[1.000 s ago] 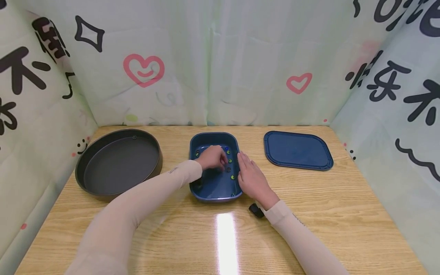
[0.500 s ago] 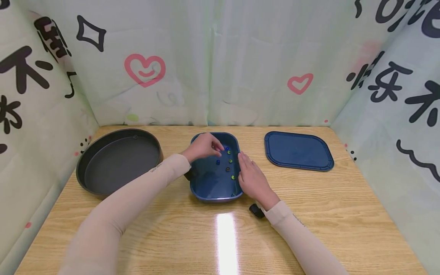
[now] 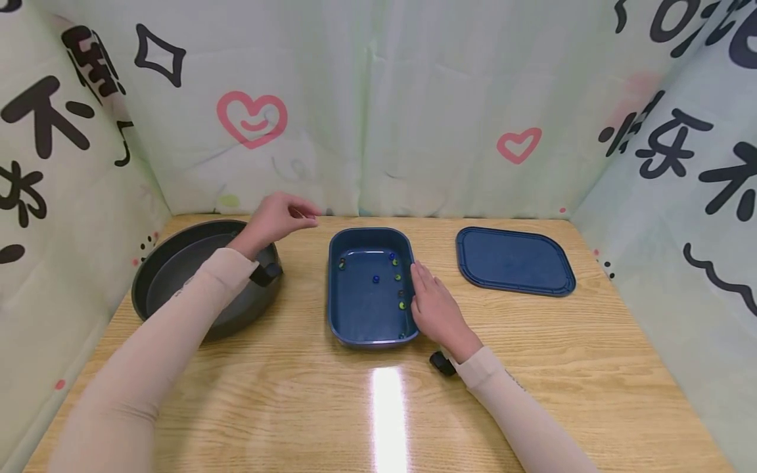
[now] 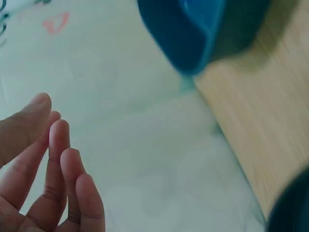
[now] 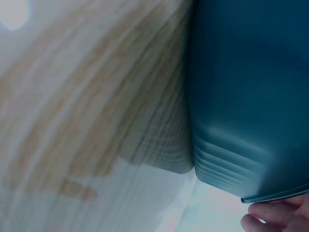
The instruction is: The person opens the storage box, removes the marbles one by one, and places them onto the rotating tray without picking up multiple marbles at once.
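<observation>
My left hand hovers over the table between the dark round pan and the blue rectangular box. Its thumb and index fingertips come together in the left wrist view; whether a small thing sits between them is hidden. Several small marbles, green-yellow and blue, lie on the box floor, among them a blue marble near the middle and a green-yellow marble by the right wall. Straight fingers of my right hand rest against the box's right side. In the right wrist view, fingertips touch near the rim.
A flat blue lid lies at the back right of the wooden table. Patterned curtains stand behind the table and along both sides. My left forearm passes over the pan and covers part of it.
My left hand has risen out of the box and moved left toward the pan, uncovering the blue marble. A dark marble has shifted toward the right wall. My right hand stays against the box.
</observation>
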A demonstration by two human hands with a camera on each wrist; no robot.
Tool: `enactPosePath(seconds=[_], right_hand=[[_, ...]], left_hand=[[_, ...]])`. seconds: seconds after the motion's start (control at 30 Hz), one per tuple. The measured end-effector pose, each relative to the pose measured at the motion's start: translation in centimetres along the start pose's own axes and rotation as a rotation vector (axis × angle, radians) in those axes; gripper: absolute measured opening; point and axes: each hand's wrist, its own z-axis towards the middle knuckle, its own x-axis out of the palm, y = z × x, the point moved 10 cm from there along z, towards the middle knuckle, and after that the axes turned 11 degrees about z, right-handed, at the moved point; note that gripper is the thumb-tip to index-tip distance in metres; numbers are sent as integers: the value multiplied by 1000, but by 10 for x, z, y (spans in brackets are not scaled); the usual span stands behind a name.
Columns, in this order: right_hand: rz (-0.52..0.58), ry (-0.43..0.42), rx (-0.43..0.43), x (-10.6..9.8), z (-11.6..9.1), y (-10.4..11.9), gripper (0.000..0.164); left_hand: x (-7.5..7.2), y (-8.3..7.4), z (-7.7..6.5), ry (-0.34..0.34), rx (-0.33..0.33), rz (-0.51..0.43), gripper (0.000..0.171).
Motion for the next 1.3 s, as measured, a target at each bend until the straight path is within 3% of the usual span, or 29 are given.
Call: enactPosePath(seconds=[0.27, 0.47, 0.73, 0.93, 1.3], right_hand=[[6, -3, 6, -1, -1, -2, 58], [0, -3, 7, -1, -1, -3, 57], [1, 5, 3, 0, -1, -3, 57], [-3, 6, 4, 1, 0, -4, 58], [-2, 3, 4, 2, 0, -2, 58]], left_hand=[[-44, 64, -14, -132, -98, 9, 32], [-59, 115, -21, -250, -189, -20, 36], [-49, 165, -25, -300, -240, -7, 32], [-36, 186, -23, -304, -280, 42, 26], [-16, 214, -18, -238, -392, 123, 26]])
